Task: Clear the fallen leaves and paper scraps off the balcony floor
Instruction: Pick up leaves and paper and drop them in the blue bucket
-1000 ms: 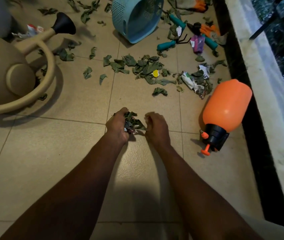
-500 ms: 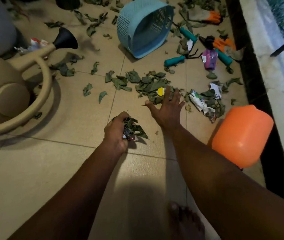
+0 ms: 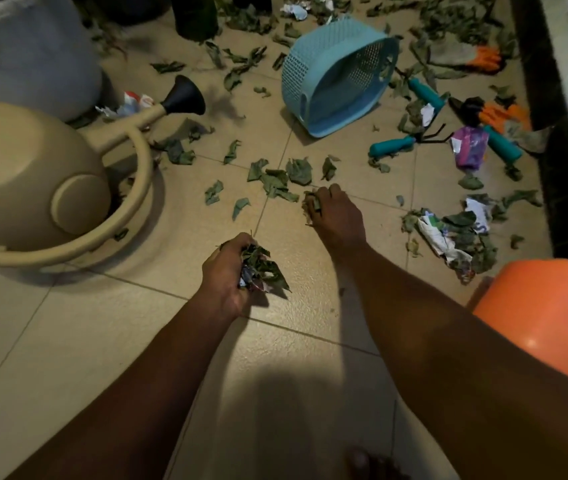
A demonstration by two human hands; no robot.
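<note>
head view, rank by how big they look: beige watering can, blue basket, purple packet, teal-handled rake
1. Beige plastic watering can, though nearest the camera.
2. Light blue perforated plastic basket, tipped on its side.
3. Teal-handled hand rake and crumpled purple packet look about alike; unranked.

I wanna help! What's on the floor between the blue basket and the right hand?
A few loose green leaves, seen in the head view; otherwise bare floor tile.
</note>
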